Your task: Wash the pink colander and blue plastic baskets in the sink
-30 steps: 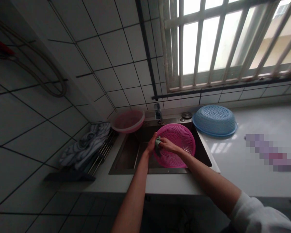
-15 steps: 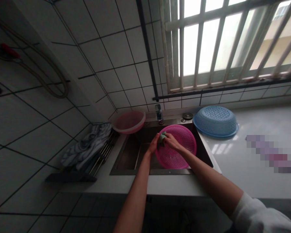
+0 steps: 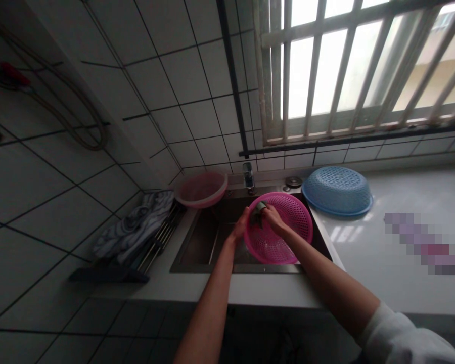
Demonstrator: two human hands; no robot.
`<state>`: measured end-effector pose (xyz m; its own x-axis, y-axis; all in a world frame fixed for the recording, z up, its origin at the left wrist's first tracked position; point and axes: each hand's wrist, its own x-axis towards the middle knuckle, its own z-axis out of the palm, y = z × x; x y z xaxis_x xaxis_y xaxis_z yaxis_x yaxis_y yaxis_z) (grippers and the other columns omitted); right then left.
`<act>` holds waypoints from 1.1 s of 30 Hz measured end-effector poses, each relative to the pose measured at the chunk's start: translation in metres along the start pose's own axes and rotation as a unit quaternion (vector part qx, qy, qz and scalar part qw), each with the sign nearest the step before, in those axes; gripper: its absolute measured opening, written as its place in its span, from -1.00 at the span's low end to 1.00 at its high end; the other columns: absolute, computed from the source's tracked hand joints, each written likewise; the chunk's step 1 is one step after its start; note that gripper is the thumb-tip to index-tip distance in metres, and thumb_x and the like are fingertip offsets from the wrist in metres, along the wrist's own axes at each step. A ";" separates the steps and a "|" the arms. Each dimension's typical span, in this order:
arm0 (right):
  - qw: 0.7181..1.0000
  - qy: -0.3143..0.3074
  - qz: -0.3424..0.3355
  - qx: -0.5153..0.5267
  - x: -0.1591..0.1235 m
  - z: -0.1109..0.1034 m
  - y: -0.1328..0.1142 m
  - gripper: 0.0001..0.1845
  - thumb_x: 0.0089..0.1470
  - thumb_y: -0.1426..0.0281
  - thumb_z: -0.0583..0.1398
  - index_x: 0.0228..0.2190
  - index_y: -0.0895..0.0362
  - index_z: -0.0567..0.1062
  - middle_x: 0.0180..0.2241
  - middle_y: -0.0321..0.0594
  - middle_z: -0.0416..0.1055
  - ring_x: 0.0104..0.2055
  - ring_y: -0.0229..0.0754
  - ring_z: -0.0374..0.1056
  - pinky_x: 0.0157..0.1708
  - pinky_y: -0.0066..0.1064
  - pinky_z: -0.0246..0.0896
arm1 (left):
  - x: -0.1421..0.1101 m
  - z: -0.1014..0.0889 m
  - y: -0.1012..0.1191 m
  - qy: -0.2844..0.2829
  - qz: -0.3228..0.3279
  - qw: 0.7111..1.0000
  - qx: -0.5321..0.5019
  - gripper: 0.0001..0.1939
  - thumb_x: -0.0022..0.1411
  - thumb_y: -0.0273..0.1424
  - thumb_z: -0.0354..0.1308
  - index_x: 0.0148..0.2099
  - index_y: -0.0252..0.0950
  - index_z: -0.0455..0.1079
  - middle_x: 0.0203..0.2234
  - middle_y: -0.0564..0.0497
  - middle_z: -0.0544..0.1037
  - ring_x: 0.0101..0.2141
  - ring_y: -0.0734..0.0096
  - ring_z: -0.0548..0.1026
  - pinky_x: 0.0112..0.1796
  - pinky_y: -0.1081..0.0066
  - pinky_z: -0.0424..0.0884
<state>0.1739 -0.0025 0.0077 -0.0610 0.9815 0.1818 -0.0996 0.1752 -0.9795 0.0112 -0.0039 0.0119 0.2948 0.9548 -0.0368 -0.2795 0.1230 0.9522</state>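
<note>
A bright pink plastic colander [image 3: 288, 222] is held tilted over the right part of the steel sink [image 3: 202, 247]. My left hand [image 3: 241, 225] grips its left rim, with the fingers partly hidden behind the wall. Inside the colander, my right hand [image 3: 273, 218] is closed on a greenish-grey cloth [image 3: 258, 212] and presses it against the inner left side, near the rim. The part of the cloth under my fingers is hidden.
Behind the sink stands a faucet [image 3: 247, 177], with a pink basin [image 3: 202, 189] to its left. An upturned blue basket [image 3: 337, 189] lies on the counter at right. A striped towel [image 3: 136, 222] rests on a rack [image 3: 161, 237] at left.
My right hand and the cloth have shifted slightly right and up, deeper along the colander's inside. The colander has turned a little and its right edge sits further right. My left hand keeps its hold.
</note>
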 end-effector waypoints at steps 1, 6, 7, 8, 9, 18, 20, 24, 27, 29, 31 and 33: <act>1.000 -0.002 0.000 0.000 0.001 0.000 0.000 -0.83 -0.03 0.23 0.14 -0.41 0.07 0.34 -0.44 -0.31 0.32 -0.42 -0.22 0.16 -0.41 -0.42 0.15 | 0.001 0.000 -0.001 -0.003 0.000 1.000 -0.002 -0.35 0.18 0.17 0.27 0.06 -0.24 0.61 -0.02 -0.12 0.67 0.25 -0.03 0.39 0.32 0.08 0.15; 0.980 -0.201 0.002 -0.008 -0.005 0.012 0.003 -0.86 -0.04 0.27 0.15 -0.48 0.09 0.37 -0.49 -0.31 0.31 -0.45 -0.23 0.17 -0.42 -0.43 0.13 | -0.001 -0.010 -0.001 0.052 -0.035 0.997 0.036 -0.30 0.12 0.25 0.25 -0.07 -0.29 0.64 -0.08 -0.13 0.68 0.19 -0.04 0.46 0.30 0.09 0.19; 0.981 -0.195 -0.004 -0.010 -0.005 0.012 0.002 -0.86 -0.03 0.28 0.15 -0.48 0.09 0.38 -0.48 -0.30 0.32 -0.43 -0.22 0.18 -0.40 -0.42 0.15 | -0.001 -0.012 -0.001 0.060 -0.030 0.997 0.045 -0.31 0.12 0.23 0.27 -0.06 -0.28 0.64 -0.04 -0.12 0.68 0.21 -0.03 0.44 0.31 0.10 0.17; 0.987 -0.159 -0.011 -0.011 -0.004 0.010 0.001 -0.86 -0.02 0.27 0.15 -0.47 0.09 0.38 -0.46 -0.29 0.33 -0.41 -0.21 0.20 -0.39 -0.42 0.16 | -0.001 -0.012 -0.002 0.061 -0.019 0.997 0.048 -0.33 0.11 0.21 0.29 -0.04 -0.27 0.63 0.00 -0.11 0.66 0.24 -0.01 0.42 0.33 0.10 0.14; 0.994 -0.103 -0.017 -0.012 -0.002 0.006 0.000 -0.86 -0.01 0.27 0.15 -0.45 0.09 0.38 -0.44 -0.28 0.34 -0.39 -0.19 0.21 -0.37 -0.41 0.17 | 0.000 -0.011 -0.003 0.055 -0.007 0.997 0.047 -0.35 0.12 0.19 0.30 0.00 -0.24 0.63 0.06 -0.10 0.64 0.26 0.02 0.39 0.34 0.11 0.11; 0.981 -0.191 -0.024 -0.035 -0.001 0.011 0.012 -0.85 -0.06 0.30 0.13 -0.43 0.11 0.40 -0.44 -0.27 0.37 -0.41 -0.21 0.21 -0.39 -0.43 0.16 | 0.000 -0.007 0.000 0.031 -0.007 0.999 0.013 -0.35 0.11 0.18 0.31 -0.07 -0.31 0.63 -0.08 -0.09 0.67 0.14 0.07 0.47 0.27 0.18 0.19; 0.981 -0.190 -0.024 -0.041 -0.002 0.008 0.012 -0.85 -0.05 0.29 0.12 -0.44 0.11 0.40 -0.45 -0.29 0.35 -0.43 -0.23 0.20 -0.40 -0.44 0.16 | -0.002 -0.007 0.003 0.043 0.002 0.998 0.038 -0.40 0.12 0.14 0.33 -0.10 -0.31 0.62 -0.11 -0.08 0.67 0.11 0.07 0.47 0.25 0.19 0.21; 0.999 -0.002 -0.036 -0.026 0.005 -0.009 0.004 -0.84 0.01 0.26 0.11 -0.39 0.09 0.36 -0.43 -0.27 0.36 -0.40 -0.20 0.21 -0.40 -0.43 0.18 | -0.003 -0.003 0.003 0.012 0.035 0.999 0.039 -0.51 0.21 0.02 0.30 -0.05 -0.27 0.59 -0.09 -0.06 0.65 0.07 0.12 0.47 0.19 0.20 0.27; 0.996 -0.083 -0.020 -0.038 0.005 -0.006 0.006 -0.88 -0.02 0.31 0.11 -0.41 0.09 0.36 -0.46 -0.29 0.34 -0.44 -0.22 0.19 -0.44 -0.44 0.14 | -0.005 -0.004 0.001 0.028 0.030 0.999 0.014 -0.56 0.19 -0.04 0.33 -0.05 -0.26 0.54 -0.21 0.00 0.62 -0.11 0.24 0.52 0.04 0.26 0.37; 0.978 -0.202 -0.012 -0.057 0.000 0.004 0.011 -0.90 -0.06 0.36 0.12 -0.43 0.11 0.38 -0.48 -0.30 0.34 -0.47 -0.24 0.19 -0.46 -0.44 0.12 | -0.007 -0.006 0.000 0.060 0.033 0.998 0.011 -0.52 0.16 -0.07 0.37 0.01 -0.24 0.49 -0.25 0.05 0.58 -0.19 0.32 0.51 -0.02 0.32 0.39; 0.959 -0.275 -0.015 -0.074 -0.004 0.013 0.015 -0.91 -0.09 0.40 0.12 -0.43 0.12 0.40 -0.46 -0.29 0.37 -0.47 -0.24 0.21 -0.44 -0.44 0.14 | -0.008 -0.008 0.000 0.073 0.037 0.997 0.013 -0.44 0.15 -0.06 0.40 0.12 -0.20 0.44 -0.17 0.05 0.59 -0.15 0.33 0.52 0.00 0.33 0.38; 0.960 -0.265 -0.027 -0.090 -0.005 0.016 0.018 -0.89 -0.08 0.41 0.11 -0.43 0.13 0.41 -0.43 -0.27 0.40 -0.45 -0.23 0.23 -0.41 -0.44 0.16 | -0.008 -0.007 0.000 0.058 0.022 0.998 0.011 -0.37 0.15 0.00 0.40 0.16 -0.20 0.46 -0.08 -0.01 0.61 -0.04 0.25 0.53 0.07 0.30 0.36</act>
<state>0.1566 -0.0054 -0.0091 -0.5623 0.8009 0.2058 0.0522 0.2827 -0.9578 0.0024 -0.0095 0.0097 0.1743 0.9843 -0.0290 -0.2700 0.0760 0.9599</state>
